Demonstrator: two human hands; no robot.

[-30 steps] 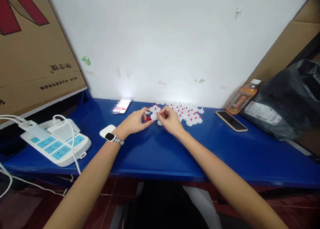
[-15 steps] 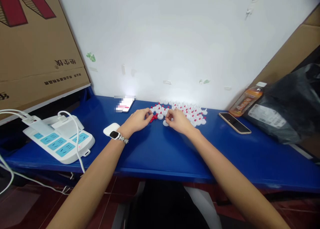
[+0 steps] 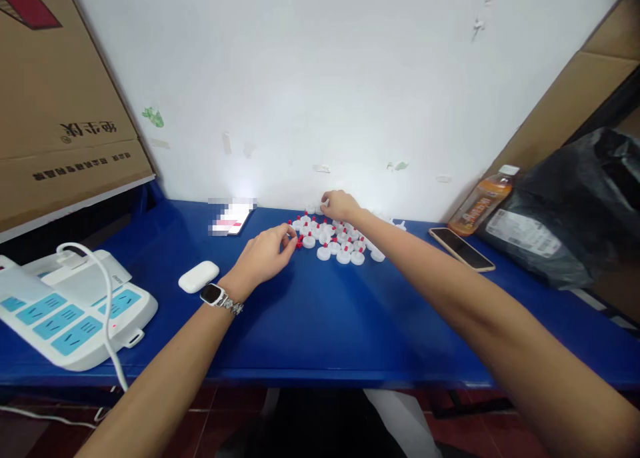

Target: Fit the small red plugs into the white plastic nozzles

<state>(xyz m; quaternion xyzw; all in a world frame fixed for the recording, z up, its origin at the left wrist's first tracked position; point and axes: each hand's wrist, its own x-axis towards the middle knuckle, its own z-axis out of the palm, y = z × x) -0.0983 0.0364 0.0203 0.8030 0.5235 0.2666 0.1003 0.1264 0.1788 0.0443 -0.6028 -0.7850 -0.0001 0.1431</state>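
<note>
The right hand (image 3: 340, 206) has left the near side of the white caps (image 3: 340, 241) and now reaches to the far row by the wall (image 3: 320, 78), fingers curled over a cap; grip unclear. The left hand (image 3: 265, 253) pinches small red pieces (image 3: 299, 243) at the pile's left edge. Bare blue table (image 3: 325, 311) lies in front.

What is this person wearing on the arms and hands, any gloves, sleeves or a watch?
Both forearms are bare, no sleeves in view, no gloves. The left hand has a smartwatch at the wrist: dark square face, silvery metal link band. The right hand shows nothing worn; rings are too small to tell.
</note>
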